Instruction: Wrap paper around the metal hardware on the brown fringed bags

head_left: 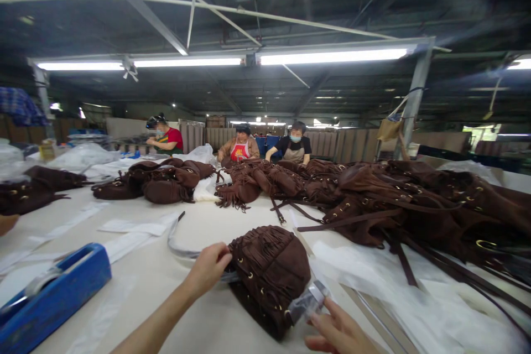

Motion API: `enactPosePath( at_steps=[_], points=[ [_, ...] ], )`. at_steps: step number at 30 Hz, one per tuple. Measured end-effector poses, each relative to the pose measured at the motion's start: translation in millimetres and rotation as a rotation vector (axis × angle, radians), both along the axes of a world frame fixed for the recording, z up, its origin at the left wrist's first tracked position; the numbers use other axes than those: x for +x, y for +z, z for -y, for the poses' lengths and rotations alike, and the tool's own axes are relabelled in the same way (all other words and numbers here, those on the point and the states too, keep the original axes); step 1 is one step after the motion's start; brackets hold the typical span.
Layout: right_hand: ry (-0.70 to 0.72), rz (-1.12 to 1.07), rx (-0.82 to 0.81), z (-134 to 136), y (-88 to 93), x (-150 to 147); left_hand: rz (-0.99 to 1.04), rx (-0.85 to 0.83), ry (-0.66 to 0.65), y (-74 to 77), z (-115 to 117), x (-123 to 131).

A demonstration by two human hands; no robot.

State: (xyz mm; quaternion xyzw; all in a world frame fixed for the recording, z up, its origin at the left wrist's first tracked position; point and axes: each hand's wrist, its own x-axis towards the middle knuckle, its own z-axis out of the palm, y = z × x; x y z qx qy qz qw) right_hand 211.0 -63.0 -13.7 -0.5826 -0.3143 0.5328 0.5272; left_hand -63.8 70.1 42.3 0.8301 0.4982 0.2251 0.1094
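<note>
A brown suede fringed bag (pixel 271 271) lies on the white table (pixel 199 310) just in front of me. My left hand (pixel 207 268) is closed on the bag's left edge, where a strap wrapped in clear film (pixel 176 246) loops away. My right hand (pixel 338 332) sits at the bag's lower right, its fingers pinching a clear plastic-wrapped piece (pixel 307 301) that hangs from the bag.
A blue tape dispenser (pixel 50 296) stands at the near left. Heaps of brown fringed bags (pixel 415 204) cover the right and far side, with white paper sheets (pixel 394 293) beside them. Three people work at the table's far end.
</note>
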Motion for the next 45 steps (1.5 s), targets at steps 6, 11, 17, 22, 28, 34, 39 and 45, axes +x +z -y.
enactPosePath(
  at_steps=[6, 11, 17, 22, 28, 34, 39, 45],
  points=[
    [-0.007, 0.365, 0.180, -37, 0.7, -43, 0.130, -0.076, 0.005, 10.2, -32, 30],
    [0.116, 1.113, 0.279, -50, 0.2, -67, 0.328, -0.288, 0.010, 27.3, -55, 44],
    [0.185, 1.530, 0.075, -84, 25.8, -48, 0.666, -0.538, 0.039, 53.9, -52, 36],
    [0.155, 1.642, 0.042, -101, 35.6, -29, 0.774, -0.663, 0.062, 29.7, -26, 22],
    [0.219, 1.711, 0.347, -68, 36.7, -53, 0.626, -0.557, 0.092, 4.0, 18, -6],
    [0.428, 1.581, 0.524, -46, 28.8, -88, -0.137, -0.228, 0.115, 8.4, 67, -34],
    [0.434, 1.524, 0.448, -59, 19.6, -91, 0.048, -0.460, 0.040, 2.5, 70, -42],
    [0.497, 1.520, 0.364, -80, 13.8, -80, 0.453, -0.861, -0.116, 48.8, 73, -63]
  ],
)
